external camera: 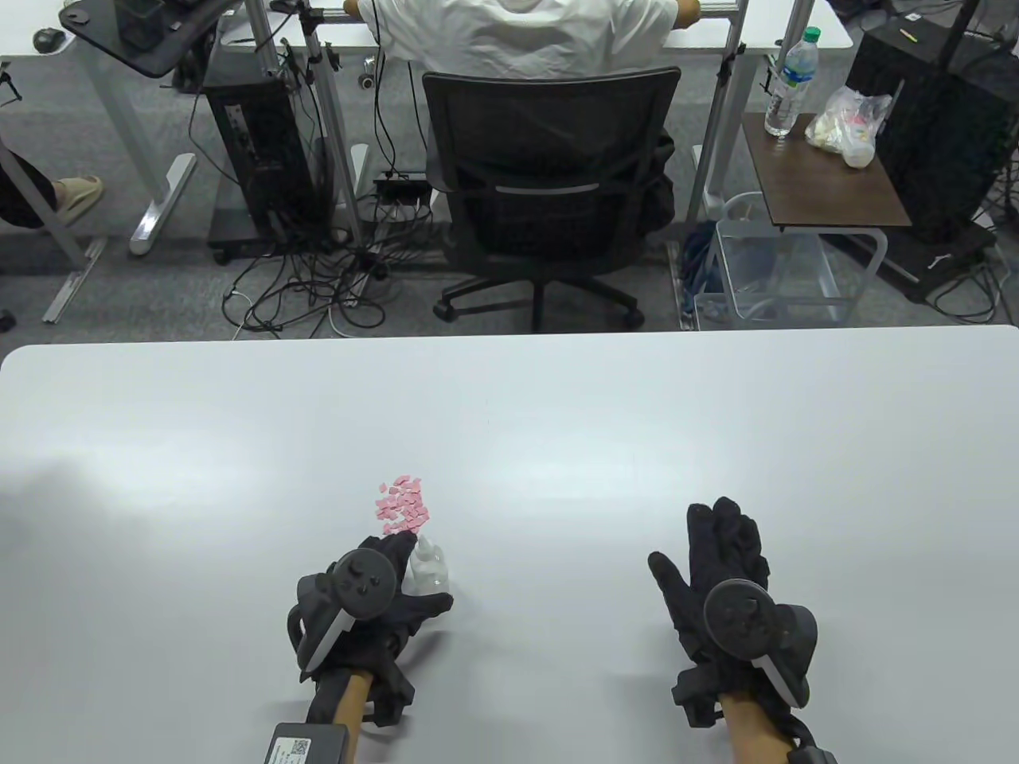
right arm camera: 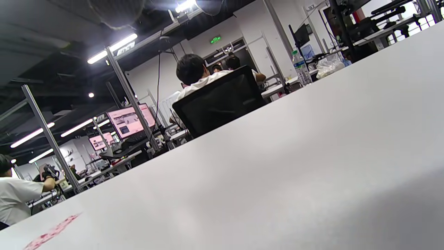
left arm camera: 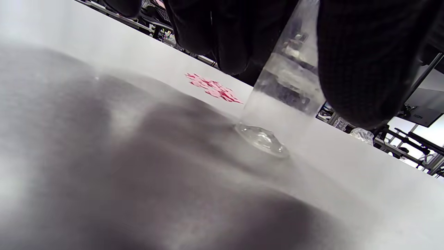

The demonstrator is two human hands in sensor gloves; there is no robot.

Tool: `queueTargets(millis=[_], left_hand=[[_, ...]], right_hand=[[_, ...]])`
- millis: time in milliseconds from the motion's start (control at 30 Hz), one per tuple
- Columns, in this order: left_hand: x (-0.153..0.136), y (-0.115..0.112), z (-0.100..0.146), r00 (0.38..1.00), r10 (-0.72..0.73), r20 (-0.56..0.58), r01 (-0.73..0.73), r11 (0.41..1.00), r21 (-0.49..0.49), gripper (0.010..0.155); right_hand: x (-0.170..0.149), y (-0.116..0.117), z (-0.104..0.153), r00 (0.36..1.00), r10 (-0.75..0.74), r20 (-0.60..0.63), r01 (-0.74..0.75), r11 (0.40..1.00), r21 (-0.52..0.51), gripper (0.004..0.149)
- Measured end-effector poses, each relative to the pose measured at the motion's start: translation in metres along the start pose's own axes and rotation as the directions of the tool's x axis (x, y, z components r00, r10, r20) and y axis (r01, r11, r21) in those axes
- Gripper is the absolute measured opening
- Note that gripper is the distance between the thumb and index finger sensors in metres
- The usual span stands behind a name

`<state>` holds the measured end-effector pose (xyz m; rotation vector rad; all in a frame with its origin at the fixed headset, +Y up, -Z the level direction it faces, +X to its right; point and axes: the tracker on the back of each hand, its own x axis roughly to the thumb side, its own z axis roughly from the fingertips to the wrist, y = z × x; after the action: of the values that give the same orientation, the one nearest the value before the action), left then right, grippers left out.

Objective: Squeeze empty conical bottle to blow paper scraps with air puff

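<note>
Table view: left hand (external camera: pixel 374 601) grips the clear bottle (external camera: pixel 427 567) standing on the table (external camera: pixel 557 414), pink paper scraps (external camera: pixel 402 503) at its 12 o'clock; right hand (external camera: pixel 728 585) rests flat, fingers spread, at 3 o'clock.

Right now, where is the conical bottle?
In the table view the conical bottle is near the front left of the table, held by the left hand, just behind the pink paper scraps.

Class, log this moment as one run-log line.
left hand: grips bottle | bottle: base on table | scraps: piled beyond bottle | right hand: flat on table, empty
</note>
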<state>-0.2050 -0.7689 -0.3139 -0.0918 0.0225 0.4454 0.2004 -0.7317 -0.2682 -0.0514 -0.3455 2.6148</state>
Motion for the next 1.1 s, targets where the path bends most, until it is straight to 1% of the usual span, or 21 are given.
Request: queueTargets(millis=[100,133,200,300,433,567,700,767,833,867,933,967,1033,1100], left_hand=[[0.001,-0.002,-0.001,0.998,0.06,-0.015,-0.059,0.997,0.04,0.075],[0.002,-0.002,-0.001,0.998,0.061,-0.019,-0.06,0.997,0.045,0.073],[0.004,-0.001,0.0,0.999,0.045,0.007,-0.045,0.998,0.051,0.073],[0.009,0.005,0.005,0.997,0.034,0.064,-0.041,0.992,0.12,0.074],[0.019,0.014,0.013,0.994,0.009,0.109,-0.029,0.982,0.188,0.072],[0.029,0.017,0.019,0.985,-0.043,0.167,0.005,0.975,0.221,0.07],[0.04,0.021,0.023,0.974,-0.075,0.215,0.022,0.971,0.24,0.071],[0.048,0.023,0.028,0.964,-0.127,0.233,0.059,0.959,0.279,0.071],[0.057,0.022,0.032,0.934,-0.264,0.242,0.172,0.923,0.344,0.072],[0.062,0.02,0.035,0.899,-0.368,0.238,0.261,0.886,0.383,0.072],[0.073,0.015,0.041,0.806,-0.549,0.224,0.416,0.793,0.446,0.072],[0.075,0.013,0.042,0.784,-0.578,0.228,0.435,0.773,0.463,0.072],[0.082,0.01,0.045,0.744,-0.624,0.237,0.467,0.741,0.483,0.072],[0.088,0.008,0.05,0.701,-0.671,0.241,0.49,0.699,0.521,0.072]], right_hand=[[-0.001,0.0,0.0,1.0,0.003,0.0,-0.003,1.0,-0.002,0.077],[-0.001,0.0,0.0,1.0,0.001,-0.001,-0.001,1.0,0.001,0.077],[-0.001,0.0,0.0,1.0,0.003,-0.005,-0.003,1.0,0.006,0.077],[-0.002,0.001,0.0,1.0,0.01,-0.01,-0.01,1.0,0.013,0.077],[-0.002,0.002,0.0,1.0,0.015,-0.011,-0.015,1.0,0.024,0.076],[0.001,0.008,-0.004,0.999,0.045,-0.005,-0.045,0.997,0.058,0.077],[0.014,0.01,-0.006,0.998,0.053,0.031,-0.055,0.997,0.062,0.077],[0.025,0.009,-0.008,0.997,0.04,0.065,-0.045,0.997,0.064,0.077],[0.037,0.009,-0.009,0.996,0.009,0.094,-0.015,0.998,0.059,0.076],[0.043,0.009,-0.009,0.994,-0.013,0.113,0.006,0.998,0.069,0.076],[0.055,0.01,-0.01,0.985,-0.084,0.153,0.069,0.993,0.098,0.074],[0.058,0.011,-0.01,0.98,-0.112,0.164,0.094,0.989,0.115,0.073],[0.067,0.019,-0.006,0.95,-0.25,0.186,0.219,0.96,0.173,0.069],[0.073,0.027,0.0,0.929,-0.328,0.169,0.293,0.934,0.205,0.069]])
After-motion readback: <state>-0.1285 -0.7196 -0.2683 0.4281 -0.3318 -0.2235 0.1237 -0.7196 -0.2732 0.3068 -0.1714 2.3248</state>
